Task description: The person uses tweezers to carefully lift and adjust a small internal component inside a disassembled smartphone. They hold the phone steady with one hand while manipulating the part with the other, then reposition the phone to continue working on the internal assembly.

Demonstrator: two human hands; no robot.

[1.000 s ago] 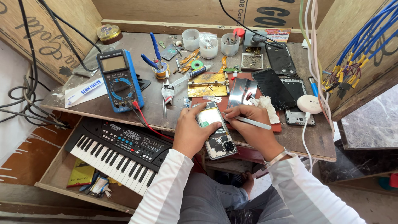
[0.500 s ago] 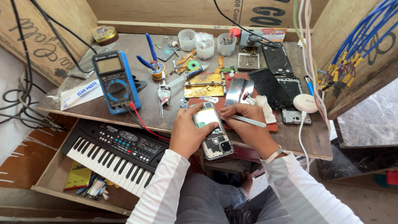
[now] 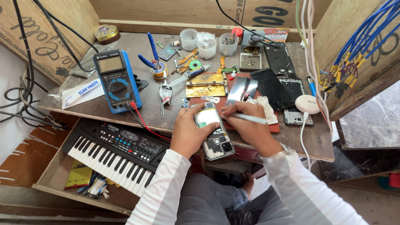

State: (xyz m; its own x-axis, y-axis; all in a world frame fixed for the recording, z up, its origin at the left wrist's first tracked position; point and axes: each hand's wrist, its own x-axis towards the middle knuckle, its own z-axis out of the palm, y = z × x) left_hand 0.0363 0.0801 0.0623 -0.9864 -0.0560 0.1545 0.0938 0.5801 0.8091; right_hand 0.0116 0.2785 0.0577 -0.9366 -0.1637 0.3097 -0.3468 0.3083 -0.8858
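The opened phone [image 3: 213,132] lies at the workbench [image 3: 125,112] front edge, as before. The left hand [image 3: 189,133] still clasps its side; the right hand [image 3: 246,125] keeps pinching a slim tool [image 3: 250,118] over its top end, barely shifted.

Blue multimeter's grey screen [image 3: 110,63], left
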